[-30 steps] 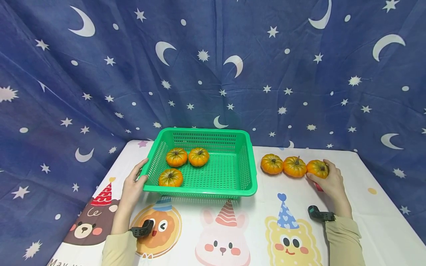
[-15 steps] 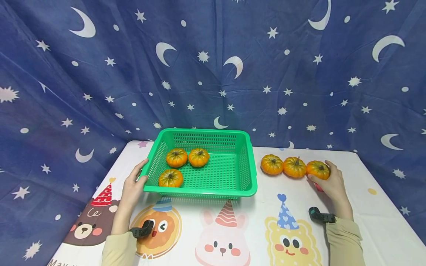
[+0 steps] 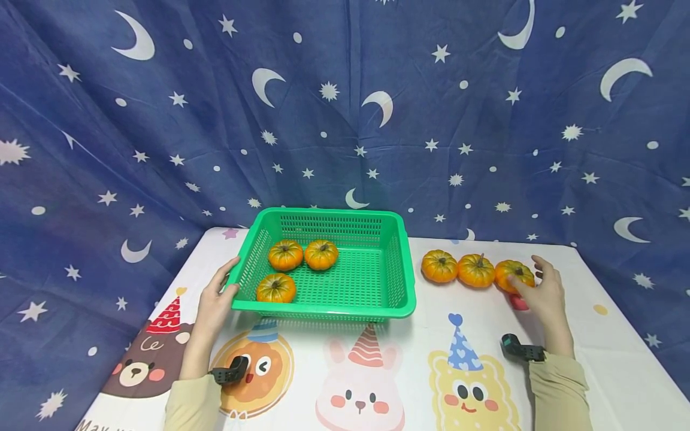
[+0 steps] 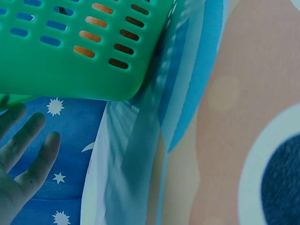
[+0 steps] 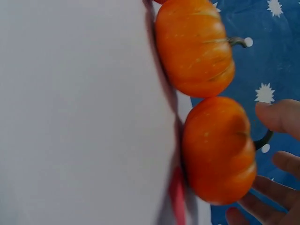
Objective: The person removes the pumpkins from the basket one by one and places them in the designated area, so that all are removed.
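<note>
A green plastic basket (image 3: 345,312) with perforated walls stands at the centre, holding three small orange pumpkins, one of them the near-left pumpkin (image 3: 276,288). My left hand (image 3: 212,308) touches the basket's left rim with thumb and forefinger spread apart; the left wrist view shows its fingers extended under the basket's edge. To the right, three more pumpkins lie in a touching row. My right hand (image 3: 545,299) is spread beside the rightmost pumpkin (image 3: 511,272), its thumb overlapping it in the head view. In the right wrist view the loose fingers (image 5: 276,190) surround that pumpkin's stem side without gripping.
A white tablecloth (image 3: 420,335) with party-animal prints covers the table. Under the right hand a small red patch (image 3: 519,302) shows. A blue curtain (image 3: 323,149) with moons and stars hangs right behind the table's back edge.
My right hand has loosened from the rightmost pumpkin and drawn slightly to the right, its fingers spreading. That pumpkin stays in the row. The left hand and basket have not moved.
</note>
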A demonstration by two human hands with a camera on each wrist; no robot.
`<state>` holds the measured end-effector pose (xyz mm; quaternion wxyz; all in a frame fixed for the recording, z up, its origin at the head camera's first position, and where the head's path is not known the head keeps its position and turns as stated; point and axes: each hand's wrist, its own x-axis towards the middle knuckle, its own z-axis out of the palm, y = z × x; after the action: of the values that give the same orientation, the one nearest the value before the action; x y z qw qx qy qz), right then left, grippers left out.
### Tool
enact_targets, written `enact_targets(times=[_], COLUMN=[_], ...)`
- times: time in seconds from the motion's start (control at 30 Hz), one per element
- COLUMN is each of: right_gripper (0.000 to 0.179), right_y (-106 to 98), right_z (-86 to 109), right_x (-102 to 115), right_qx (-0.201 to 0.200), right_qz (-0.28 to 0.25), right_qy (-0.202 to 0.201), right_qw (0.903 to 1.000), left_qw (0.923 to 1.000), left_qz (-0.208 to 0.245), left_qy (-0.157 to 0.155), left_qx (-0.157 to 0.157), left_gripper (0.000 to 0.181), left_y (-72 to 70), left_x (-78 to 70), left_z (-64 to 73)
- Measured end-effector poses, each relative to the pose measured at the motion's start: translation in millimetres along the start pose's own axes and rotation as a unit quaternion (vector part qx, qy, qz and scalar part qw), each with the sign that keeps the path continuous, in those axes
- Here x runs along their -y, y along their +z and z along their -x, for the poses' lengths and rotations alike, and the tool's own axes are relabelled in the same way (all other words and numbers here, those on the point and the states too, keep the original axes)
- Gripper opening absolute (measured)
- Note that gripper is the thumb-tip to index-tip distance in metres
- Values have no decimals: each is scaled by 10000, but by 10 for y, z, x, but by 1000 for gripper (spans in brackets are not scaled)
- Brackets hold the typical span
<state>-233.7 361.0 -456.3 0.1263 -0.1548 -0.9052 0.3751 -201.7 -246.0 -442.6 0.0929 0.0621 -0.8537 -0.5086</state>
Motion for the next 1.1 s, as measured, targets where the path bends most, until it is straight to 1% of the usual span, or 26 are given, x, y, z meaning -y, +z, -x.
enact_targets(times=[0.2, 0.4, 0.57, 0.77, 1.1], right_gripper=[66, 58, 53, 51, 47], right_y=[-65, -118, -103, -11, 155], right_z=[37, 68, 95, 163, 273], right_x=[131, 259, 397, 586, 875], right_qx=[-352, -504, -624, -445, -231], right_qz=[-62, -80, -185, -270, -306], right_qy=[-118, -362, -671, -1020, -1607], right_qw=[9993, 9980, 9956, 9934, 9863], left_qw=[10000, 10000, 9999, 9998, 9998], left_qz=[83, 80, 149, 198, 203], left_qy=[-31, 20, -7, -54, -42], left_qx=[14, 10, 34, 56, 59], left_gripper=[55, 55, 55, 55, 55], left_y=[-2, -15, -9, -5, -10], left_x=[-19, -27, -30, -26, -26], left_z=[6, 5, 9, 10, -1])
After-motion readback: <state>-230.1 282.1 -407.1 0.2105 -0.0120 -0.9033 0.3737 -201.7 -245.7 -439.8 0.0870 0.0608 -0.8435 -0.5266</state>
